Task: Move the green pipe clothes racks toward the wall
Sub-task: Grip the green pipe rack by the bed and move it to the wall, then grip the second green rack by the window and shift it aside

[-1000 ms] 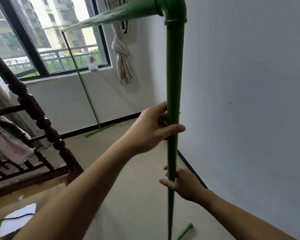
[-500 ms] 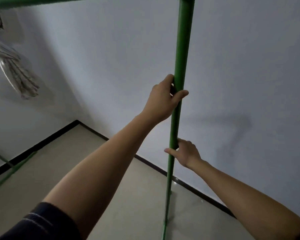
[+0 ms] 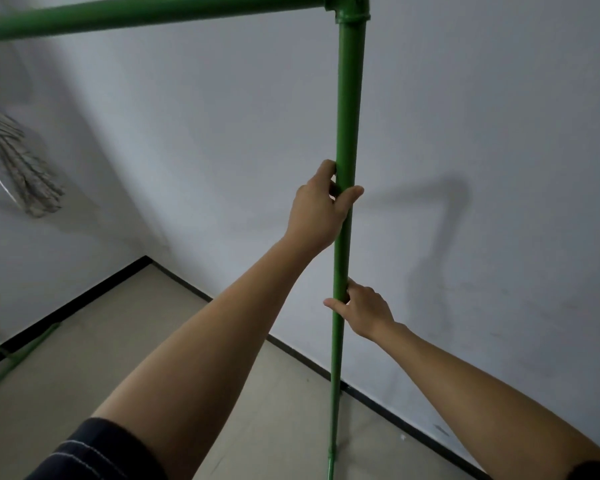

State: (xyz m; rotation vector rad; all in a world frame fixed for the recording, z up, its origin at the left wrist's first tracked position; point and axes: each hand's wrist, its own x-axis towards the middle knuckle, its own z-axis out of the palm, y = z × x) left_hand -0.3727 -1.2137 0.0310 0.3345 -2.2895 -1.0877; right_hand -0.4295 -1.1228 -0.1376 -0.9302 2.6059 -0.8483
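Near the grey wall [image 3: 482, 116], the green pipe clothes rack's upright [image 3: 349, 109] is gripped by the closed left hand [image 3: 317, 209] and steadied by the loosely curled right hand [image 3: 364, 311]; the wall could be scraped if it is pushed hard.

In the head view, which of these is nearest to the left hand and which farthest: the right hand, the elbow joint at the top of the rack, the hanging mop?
Measured from the left hand:
1. Right hand, just below on the same upright pipe.
2. Elbow joint, straight above at the top corner.
3. Mop, far left by the other wall.
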